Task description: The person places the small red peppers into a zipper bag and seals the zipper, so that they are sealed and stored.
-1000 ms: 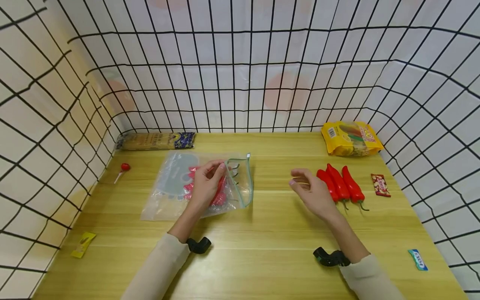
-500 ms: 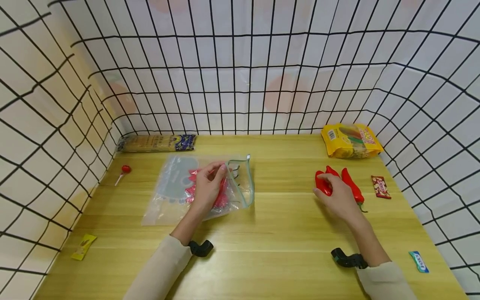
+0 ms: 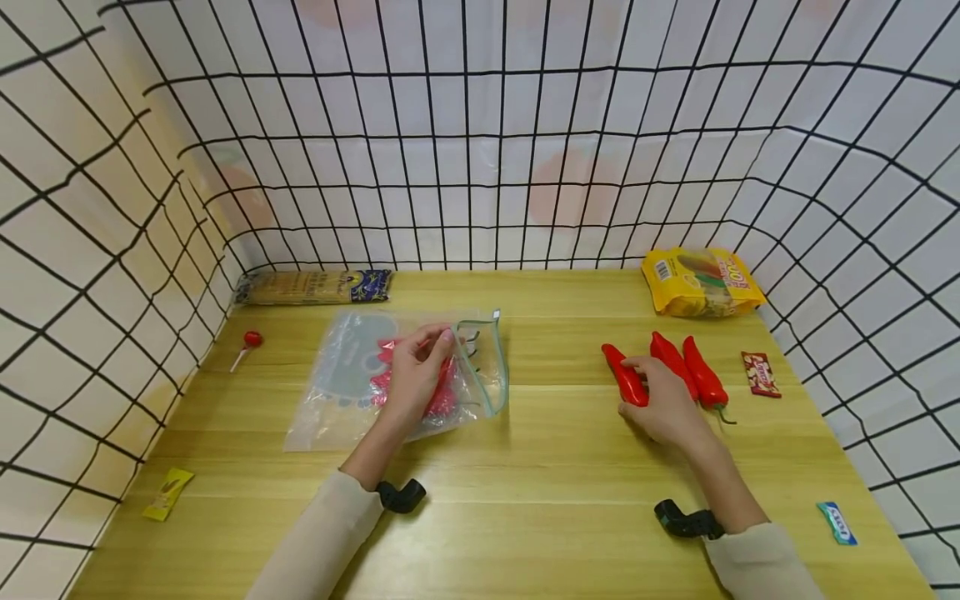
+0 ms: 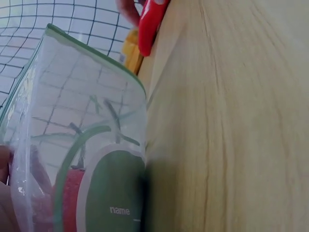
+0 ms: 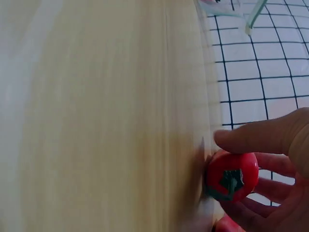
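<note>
My left hand (image 3: 415, 371) pinches the upper sheet of a clear zip bag (image 3: 318, 421) lying on the table, its green-edged mouth parted toward the right. Red things with dark stems show through the plastic, partly hidden by the bag's print and the hand. In the left wrist view the bag's mouth edge (image 4: 96, 52) stands up from the tabletop. My right hand (image 3: 663, 407) grips a red chili pepper (image 3: 624, 373) between thumb and fingers, its green stem end (image 5: 231, 179) facing the right wrist camera. Two more chili peppers (image 3: 703, 373) lie just right of that hand.
Black wire grid surrounds the wooden table (image 3: 525, 517). At the back are a noodle pack (image 3: 300, 287) and a yellow food bag (image 3: 703, 282). A lollipop (image 3: 252, 339) and yellow packet (image 3: 168, 493) lie left; a red packet (image 3: 761, 373) and blue-green packet (image 3: 837, 522) lie right.
My right hand has moved right to the peppers, taken hold of the leftmost one and drawn it left, apart from the other two. The left hand stays at the bag.
</note>
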### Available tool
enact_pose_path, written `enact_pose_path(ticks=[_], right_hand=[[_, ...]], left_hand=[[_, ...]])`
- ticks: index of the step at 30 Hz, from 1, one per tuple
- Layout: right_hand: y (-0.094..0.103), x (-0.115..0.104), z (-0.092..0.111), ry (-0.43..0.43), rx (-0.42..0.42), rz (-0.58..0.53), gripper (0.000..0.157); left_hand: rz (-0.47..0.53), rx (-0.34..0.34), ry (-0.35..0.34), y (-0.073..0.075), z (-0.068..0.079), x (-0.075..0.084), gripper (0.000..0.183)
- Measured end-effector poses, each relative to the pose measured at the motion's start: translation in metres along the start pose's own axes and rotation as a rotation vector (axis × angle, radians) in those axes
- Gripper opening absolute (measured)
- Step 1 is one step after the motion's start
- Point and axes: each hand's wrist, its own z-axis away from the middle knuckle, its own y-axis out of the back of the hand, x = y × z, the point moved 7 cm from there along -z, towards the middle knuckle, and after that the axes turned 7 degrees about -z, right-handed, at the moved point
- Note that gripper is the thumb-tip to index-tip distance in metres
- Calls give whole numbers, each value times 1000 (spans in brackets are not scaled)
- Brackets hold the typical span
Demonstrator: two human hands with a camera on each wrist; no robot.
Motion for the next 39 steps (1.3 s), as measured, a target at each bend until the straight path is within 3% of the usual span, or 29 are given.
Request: enact_pose_path(ticks=[3,6,9,12,19,21,28,31,39], right_hand=[[-4,-2,-2,15,-16,11,69],[-3,-6,-4,30,27,-21,59],[-1,-14,-5,63,100,-131,48],[-3,-26,-8,91,119,-268,48],[-28,-71,-24,105,-23,-648,41],[-38,-86,-29,109,-55,-699,37],[-69,-114,-49,143,-88,-878,39],[-77,-120,-56,138,-86,-911,40],[-94,-127,-67,50,-5,-838,42]], left_hand=[[0,1,8,1,-1,-2,26],[-9,-5,6,2,-1,0,27],[-42,-5,-11,3,-1,2,27],[-88,5,-40,4,-1,6,27],[-100,18,-82,4,-2,11,30],[-100,22,-92,5,-1,11,30],[-115,14,-66,5,10,36,23],[-120,19,-67,6,11,37,22],[-115,15,-80,5,10,37,20]])
